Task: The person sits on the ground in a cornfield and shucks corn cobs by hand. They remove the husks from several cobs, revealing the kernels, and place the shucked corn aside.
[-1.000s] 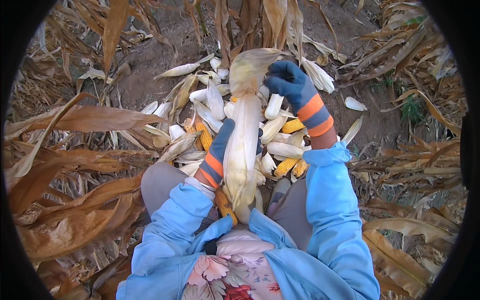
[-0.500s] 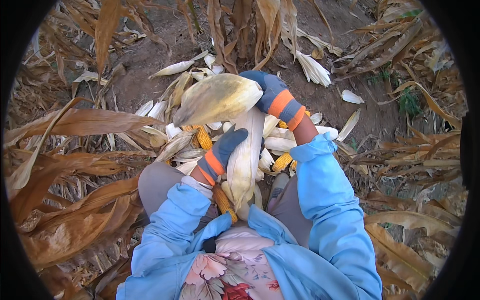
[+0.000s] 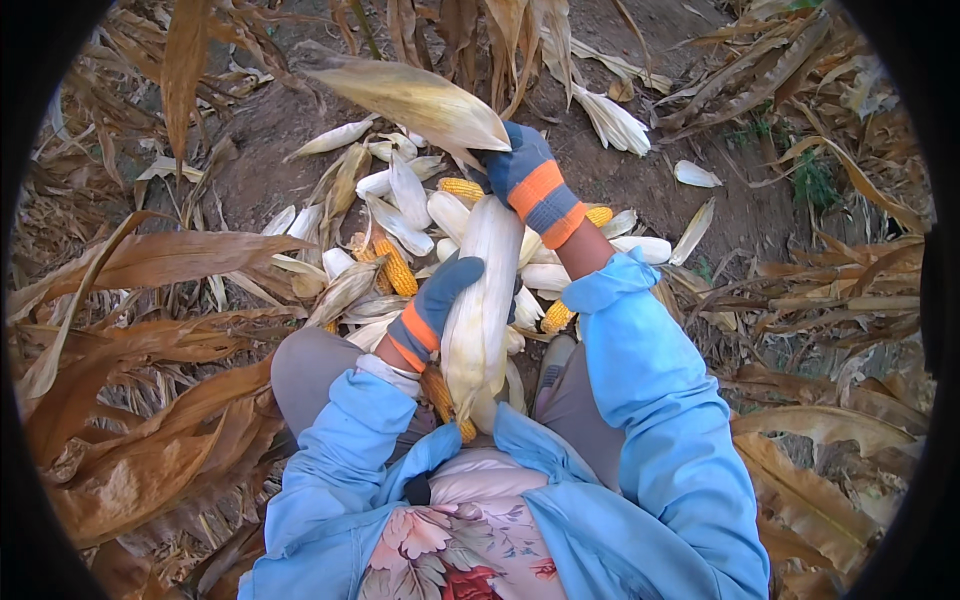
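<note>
A long ear of corn (image 3: 482,300) in pale husk stands between my hands, its lower end near my lap. My gloved left hand (image 3: 440,305) is wrapped round its side. At its top, my gloved right hand (image 3: 528,178) is closed on the base of a broad yellowish husk leaf (image 3: 415,95), which sticks out to the far left. The right fingertips are partly hidden behind the ear. Below my left wrist lies a bare yellow corn cob (image 3: 440,395). More husked cobs (image 3: 396,268) lie on the ground beyond my left hand.
Loose white husks (image 3: 405,190) and several yellow cobs are heaped on the soil before my knees. Dry brown corn leaves (image 3: 160,260) reach in from the left. Standing dry stalks (image 3: 490,40) rise at the far side, and dry leaves (image 3: 820,430) lie at the right.
My right hand has moved slightly to the left and down beside the ear. The husk leaf has swung up and away to the far left, uncovering husks and a cob behind it.
</note>
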`<state>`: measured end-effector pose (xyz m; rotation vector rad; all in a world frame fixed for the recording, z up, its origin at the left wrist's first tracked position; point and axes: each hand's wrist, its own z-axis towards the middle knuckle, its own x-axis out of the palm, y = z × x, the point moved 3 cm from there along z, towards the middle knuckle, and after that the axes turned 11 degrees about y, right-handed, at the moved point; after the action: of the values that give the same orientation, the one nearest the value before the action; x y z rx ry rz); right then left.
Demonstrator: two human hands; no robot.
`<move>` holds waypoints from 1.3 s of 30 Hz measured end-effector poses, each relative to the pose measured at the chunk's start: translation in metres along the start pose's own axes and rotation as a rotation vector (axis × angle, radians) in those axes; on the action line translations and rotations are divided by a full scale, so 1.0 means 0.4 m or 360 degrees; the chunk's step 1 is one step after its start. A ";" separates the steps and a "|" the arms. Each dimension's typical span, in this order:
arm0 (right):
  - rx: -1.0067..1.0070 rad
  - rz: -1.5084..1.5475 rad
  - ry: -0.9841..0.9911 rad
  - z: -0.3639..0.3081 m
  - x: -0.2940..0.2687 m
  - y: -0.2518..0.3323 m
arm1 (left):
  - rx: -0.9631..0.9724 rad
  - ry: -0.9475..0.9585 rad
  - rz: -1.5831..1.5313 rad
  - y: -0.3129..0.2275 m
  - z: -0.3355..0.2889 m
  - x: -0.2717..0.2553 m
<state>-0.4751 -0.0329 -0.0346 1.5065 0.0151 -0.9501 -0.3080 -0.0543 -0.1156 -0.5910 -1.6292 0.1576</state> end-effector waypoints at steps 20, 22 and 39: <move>0.0073 0.1443 -0.0752 -0.002 0.009 0.005 | 0.0202 0.0538 -0.0918 0.038 -0.018 0.065; 0.0128 0.1767 -0.0709 -0.011 0.005 0.032 | 0.0227 0.0536 -0.0899 0.033 -0.023 0.068; -0.0682 0.0252 -0.0965 -0.021 -0.073 0.046 | 0.0114 0.0146 -0.0195 0.010 -0.002 0.009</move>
<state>-0.4799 -0.0147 -0.0046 0.7784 -0.3145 -1.1553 -0.3064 -0.0494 -0.1141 -0.4364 -1.5595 0.0967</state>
